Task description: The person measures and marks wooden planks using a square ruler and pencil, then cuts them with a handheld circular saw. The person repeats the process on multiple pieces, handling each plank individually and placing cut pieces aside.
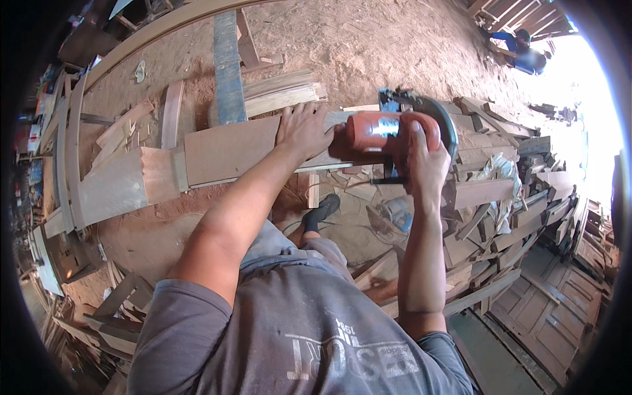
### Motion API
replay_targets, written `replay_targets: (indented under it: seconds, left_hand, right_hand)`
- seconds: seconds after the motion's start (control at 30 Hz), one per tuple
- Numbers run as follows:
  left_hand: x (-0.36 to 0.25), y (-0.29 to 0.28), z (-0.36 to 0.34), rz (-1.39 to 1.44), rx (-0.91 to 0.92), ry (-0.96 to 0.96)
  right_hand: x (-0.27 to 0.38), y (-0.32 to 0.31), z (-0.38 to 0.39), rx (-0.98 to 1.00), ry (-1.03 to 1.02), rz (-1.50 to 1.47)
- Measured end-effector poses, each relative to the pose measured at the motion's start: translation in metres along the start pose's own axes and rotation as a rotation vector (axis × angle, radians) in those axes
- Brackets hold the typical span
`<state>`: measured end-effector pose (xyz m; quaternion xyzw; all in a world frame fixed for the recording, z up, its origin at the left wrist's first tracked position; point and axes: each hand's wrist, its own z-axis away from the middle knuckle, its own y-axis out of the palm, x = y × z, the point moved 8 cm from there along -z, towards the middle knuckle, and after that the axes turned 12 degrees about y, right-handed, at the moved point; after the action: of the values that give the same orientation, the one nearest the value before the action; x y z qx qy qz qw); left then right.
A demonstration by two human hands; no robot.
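The right hand [421, 155] is closed around the rear handle of a red-orange circular saw [388, 131], fingers wrapped over the top of its motor housing. The saw sits on a long wooden board [227, 151] that runs roughly left to right across the view, and its round blade guard [440, 117] stands on the far right side of the housing. The left hand [304, 130] lies flat and spread on the board, palm down, just to the left of the saw and nearly touching its housing; it presses the wood rather than gripping anything.

The board's long axis stretches away from the saw toward the person's left, where a wider, paler plank [118, 184] butts against its left end. So the uncut length lies to the left of both hands, and the left hand is the nearer one to it, while the right hand carries the tool at the board's right end. What holds the board up underneath cannot be made out.

Behind the board a blue-painted beam [227, 66] runs away across the sawdust-covered floor [368, 46], with a stack of thin slats [280, 92] beside it. A heap of timber offcuts [500, 191] is piled to the right. Below the board, the person's dark-shoed foot [321, 212] rests on the floor. Another person [523, 49] crouches at the far right corner.
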<state>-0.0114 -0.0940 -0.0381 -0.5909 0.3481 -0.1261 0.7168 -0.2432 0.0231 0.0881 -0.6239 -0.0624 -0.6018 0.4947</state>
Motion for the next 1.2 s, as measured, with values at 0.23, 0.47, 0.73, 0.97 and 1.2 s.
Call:
replay_targets:
  seconds: [0.23, 0.47, 0.73, 0.97, 1.2]
  left_hand:
    - [-0.002, 0.002, -0.001, -0.015, 0.055, -0.025]
    - [-0.003, 0.012, -0.005, -0.102, -0.026, 0.0]
    - [0.012, 0.023, -0.006, -0.149, -0.153, 0.109]
    - [0.002, 0.021, -0.005, 0.04, -0.064, 0.086]
    - [0.008, 0.018, -0.005, 0.123, 0.02, 0.032]
  right_hand:
    - [-0.09, -0.061, 0.092, -0.078, 0.212, -0.429]
    - [-0.248, -0.079, 0.136, -0.253, 0.402, -0.603]
    - [-0.478, 0.003, 0.113, -0.112, 0.999, 0.018]
    - [-0.67, 0.083, 0.113, -0.054, 1.244, 0.171]
    - [-0.773, 0.106, 0.094, -0.003, 1.259, 0.164]
